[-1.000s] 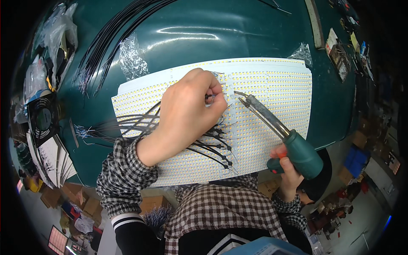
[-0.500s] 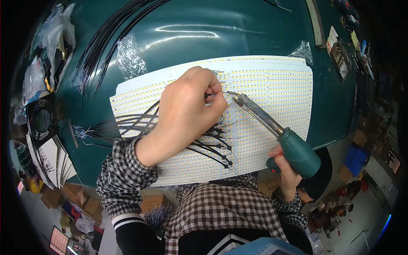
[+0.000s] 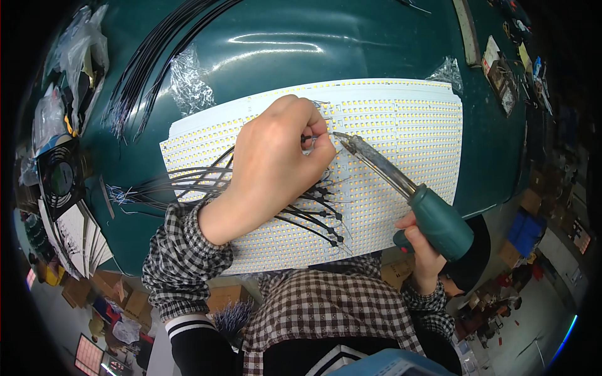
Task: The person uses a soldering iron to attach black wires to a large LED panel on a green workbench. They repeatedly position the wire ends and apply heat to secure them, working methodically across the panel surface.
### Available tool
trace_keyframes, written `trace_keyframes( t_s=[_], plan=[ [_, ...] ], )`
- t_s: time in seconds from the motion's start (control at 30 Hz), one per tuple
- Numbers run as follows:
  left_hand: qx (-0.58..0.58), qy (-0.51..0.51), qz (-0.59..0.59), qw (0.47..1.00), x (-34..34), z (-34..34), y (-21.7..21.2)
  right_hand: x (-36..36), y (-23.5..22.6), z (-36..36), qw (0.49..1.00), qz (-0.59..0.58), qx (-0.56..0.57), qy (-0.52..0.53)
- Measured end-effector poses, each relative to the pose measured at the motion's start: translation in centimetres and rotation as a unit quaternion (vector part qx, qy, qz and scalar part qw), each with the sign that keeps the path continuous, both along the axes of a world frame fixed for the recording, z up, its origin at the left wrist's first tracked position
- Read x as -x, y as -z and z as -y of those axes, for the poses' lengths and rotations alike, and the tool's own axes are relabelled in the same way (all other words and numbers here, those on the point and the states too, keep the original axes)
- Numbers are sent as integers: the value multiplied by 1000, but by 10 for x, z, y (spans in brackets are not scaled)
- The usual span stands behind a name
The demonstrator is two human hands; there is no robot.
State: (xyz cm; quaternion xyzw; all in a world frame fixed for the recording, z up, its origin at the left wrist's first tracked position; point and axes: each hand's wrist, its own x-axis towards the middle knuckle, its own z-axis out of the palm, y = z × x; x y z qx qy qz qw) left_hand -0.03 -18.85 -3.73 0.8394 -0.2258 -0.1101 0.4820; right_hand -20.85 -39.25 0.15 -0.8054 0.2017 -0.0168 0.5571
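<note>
My left hand (image 3: 276,153) rests over the white LED board sheet (image 3: 407,156), which carries rows of small yellow lights. Thumb and forefinger pinch a black wire (image 3: 306,138) close to its end; part of it is hidden by the fingers. My right hand (image 3: 425,250) grips a soldering iron (image 3: 441,225) with a green handle. Its tip meets the board right beside the pinched wire end. Several black wires (image 3: 194,177) with dark knots near their ends lie across the board, passing under my left wrist.
A bundle of loose black wires (image 3: 153,59) lies on the green tabletop (image 3: 351,47) at the far left. Clear plastic film (image 3: 190,81) sits behind the board. A black fan (image 3: 61,177) stands at the left edge, and small tools and boxes (image 3: 500,75) at the right.
Both hands keep nearly the same pose. The soldering iron's tip has shifted very slightly left and up, towards the pinched wire.
</note>
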Motion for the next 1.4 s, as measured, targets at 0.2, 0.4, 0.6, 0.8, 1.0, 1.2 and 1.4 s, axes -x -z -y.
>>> trace_keyframes(
  t_s=[0.2, 0.4, 0.6, 0.8, 1.0, 1.2, 1.4],
  plan=[
    [-2, 1, 1, 1000, 0, 0, 0, -5, -5, -11, 998, 2, -30, 49],
    [-6, 0, -1, 1000, 1, 0, -1, -11, -10, -16, 995, -9, -54, 88],
    [-11, 2, -9, 1000, 1, 1, -1, -15, -12, -20, 994, -8, -49, 97],
    [-15, -3, -19, 1000, 2, -1, -5, -15, -16, -15, 990, -1, -82, 110],
    [-31, -3, -15, 999, 2, 0, -4, -14, -11, -15, 997, 0, -38, 73],
    [-38, 4, 1, 999, 0, 2, -4, -13, -11, -15, 996, -6, -59, 64],
    [-34, 11, 9, 999, 0, 1, -3, -11, -9, -18, 995, -14, -69, 69]
  ],
)
